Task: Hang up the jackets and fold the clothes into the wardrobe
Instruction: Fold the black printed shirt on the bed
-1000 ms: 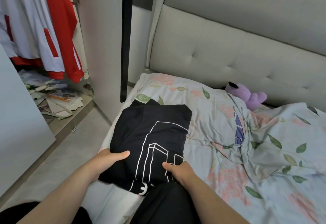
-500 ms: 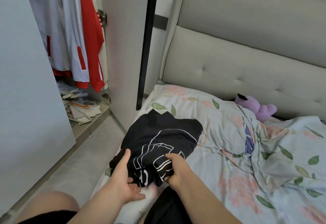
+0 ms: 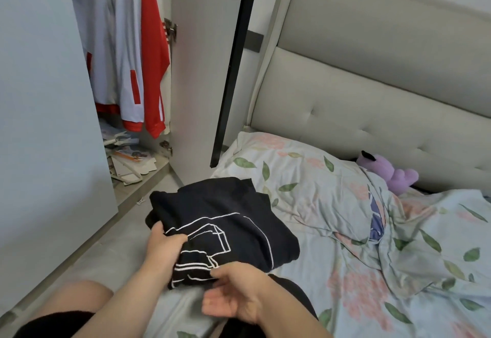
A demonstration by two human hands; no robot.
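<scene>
Black T-shirt [image 3: 225,220], folded with its white line print up, is half-lifted at the near edge of the bed [image 3: 345,271]. The left hand [image 3: 164,244] grips its left side, thumb on top. The right hand [image 3: 233,292] pinches the near hem. Folding looks finished, so the next move is to carry it flat into the open wardrobe [image 3: 202,71] and keep the folds from slipping.

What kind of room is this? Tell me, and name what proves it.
Most likely a bedroom: a floral-covered bed stands against a padded headboard, and beside it an open wardrobe holds hanging red-and-white jackets.
</scene>
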